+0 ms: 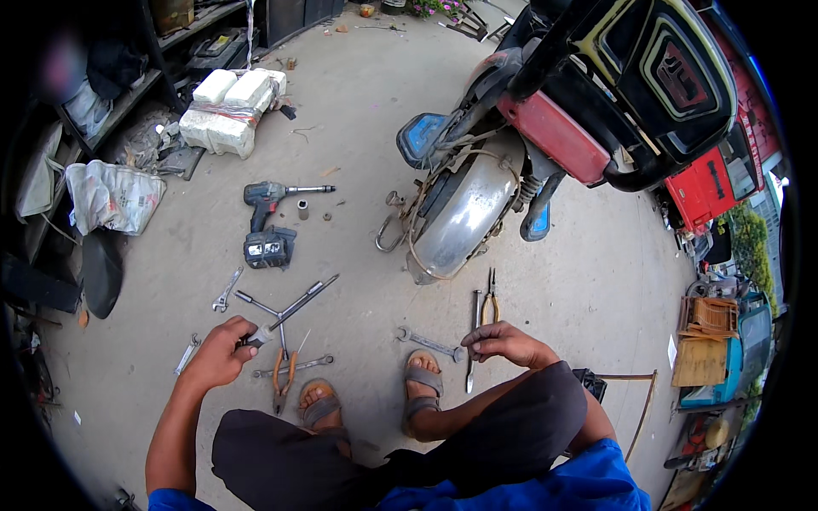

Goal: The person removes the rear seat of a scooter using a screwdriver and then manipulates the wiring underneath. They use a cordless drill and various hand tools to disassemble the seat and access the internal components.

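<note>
My left hand (223, 351) is closed around the clear-and-dark handle of a screwdriver (298, 300), its shaft pointing away to the right over a Y-shaped socket wrench (281, 318). Orange-handled pliers (285, 379) lie below that hand, across a wrench (300, 366) on the ground. Above my right knee, my right hand (511, 346) has its fingers curled and pressed together; whatever they hold, if anything, is hidden. Close to its fingertips are an open-ended wrench (432, 343) and a long flat-tipped metal bar (474, 332). Yellow-handled pliers (490, 307) lie just beyond.
A cordless impact wrench (264, 221) lies ahead with a loose socket (303, 209). An adjustable wrench (225, 289) and another wrench (186, 355) rest at left. Ahead right stands a motorbike, its metal rear fender (473, 209) toward me. White foam blocks (226, 115) sit far left near shelves.
</note>
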Tool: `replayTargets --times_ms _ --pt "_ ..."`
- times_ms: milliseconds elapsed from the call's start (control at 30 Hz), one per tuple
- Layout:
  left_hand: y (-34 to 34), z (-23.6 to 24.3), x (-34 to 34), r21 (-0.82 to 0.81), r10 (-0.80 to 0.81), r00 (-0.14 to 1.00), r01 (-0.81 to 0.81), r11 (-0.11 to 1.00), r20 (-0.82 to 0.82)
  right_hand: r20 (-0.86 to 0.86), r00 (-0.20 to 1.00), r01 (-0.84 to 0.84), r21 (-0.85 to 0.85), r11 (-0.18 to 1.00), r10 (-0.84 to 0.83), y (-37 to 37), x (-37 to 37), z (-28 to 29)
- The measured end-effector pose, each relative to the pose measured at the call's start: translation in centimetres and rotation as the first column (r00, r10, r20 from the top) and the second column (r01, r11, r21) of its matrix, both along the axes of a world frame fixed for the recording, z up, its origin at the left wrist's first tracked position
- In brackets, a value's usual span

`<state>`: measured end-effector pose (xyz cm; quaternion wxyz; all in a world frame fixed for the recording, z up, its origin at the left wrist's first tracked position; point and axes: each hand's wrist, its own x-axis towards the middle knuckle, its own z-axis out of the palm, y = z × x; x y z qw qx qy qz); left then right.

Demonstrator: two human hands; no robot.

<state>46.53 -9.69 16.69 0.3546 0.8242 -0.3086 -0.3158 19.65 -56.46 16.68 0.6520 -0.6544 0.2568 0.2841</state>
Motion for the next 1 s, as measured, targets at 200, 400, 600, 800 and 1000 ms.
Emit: replayTargets --times_ms 200,400,600,800,1000 --pt "-16.2 6.2 -0.9 -0.148 -0.365 0.916 0.342 0.928 -0.167 0.299 0.941 -0.111 -0.159 0.981 0.155 0.1 7.7 11.7" --pt "-26.3 3.7 -6.3 -0.320 -0.425 0.903 0.387 0.865 -0.058 0.364 0.921 0.238 -0.243 0.940 -0.139 1.5 8.6 14.8" --pt "-32.4 -2.8 -9.6 -0.554 -0.345 0.821 0.043 0.831 -0.454 0.403 0.875 0.435 -0.411 0.801 -0.268 -0.5 8.8 13.7" --pt "-35.3 -6.7 -15.0 -0.390 -0.288 0.263 -0.569 0.724 -0.921 0.452 0.859 0.473 -0.521 0.710 -0.241 -0.8 8.4 12.3" --pt "-38.3 -7.9 -15.2 -0.166 -0.452 -0.113 -0.829 0.534 -0.885 0.497 0.842 0.501 -0.580 0.642 -0.208 -1.7 10.0 11.2"
